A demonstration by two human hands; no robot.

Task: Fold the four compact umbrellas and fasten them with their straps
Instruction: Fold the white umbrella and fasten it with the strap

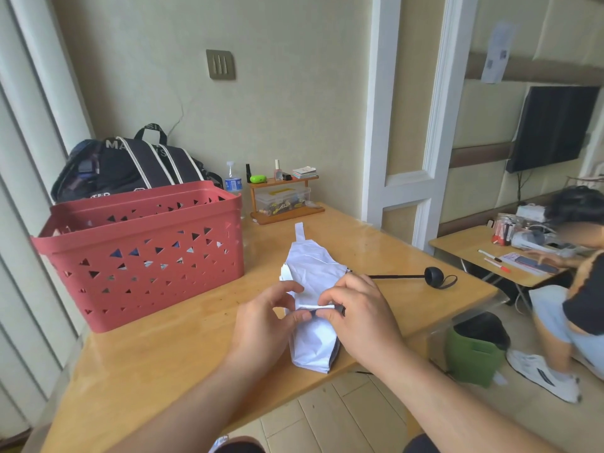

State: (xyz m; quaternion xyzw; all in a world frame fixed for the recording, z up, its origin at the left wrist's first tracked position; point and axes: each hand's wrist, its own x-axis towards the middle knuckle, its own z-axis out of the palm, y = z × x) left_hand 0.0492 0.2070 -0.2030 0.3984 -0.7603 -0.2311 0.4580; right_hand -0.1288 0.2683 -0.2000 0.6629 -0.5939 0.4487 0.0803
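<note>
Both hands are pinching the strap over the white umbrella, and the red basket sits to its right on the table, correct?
Not quite. In the head view the red basket sits to the left of the white umbrella, not the right. Both hands, left and right, do pinch the strap over it on the table.

Both forearms reach forward from the lower edge, converging at mid-frame. Left hand (261, 317): palm down, fingers curled, thumb and forefinger pinching the left end of a thin white strap (316, 307). Right hand (358, 310): back upward, fingers curled, fingertips pinching the strap's right end.
</note>
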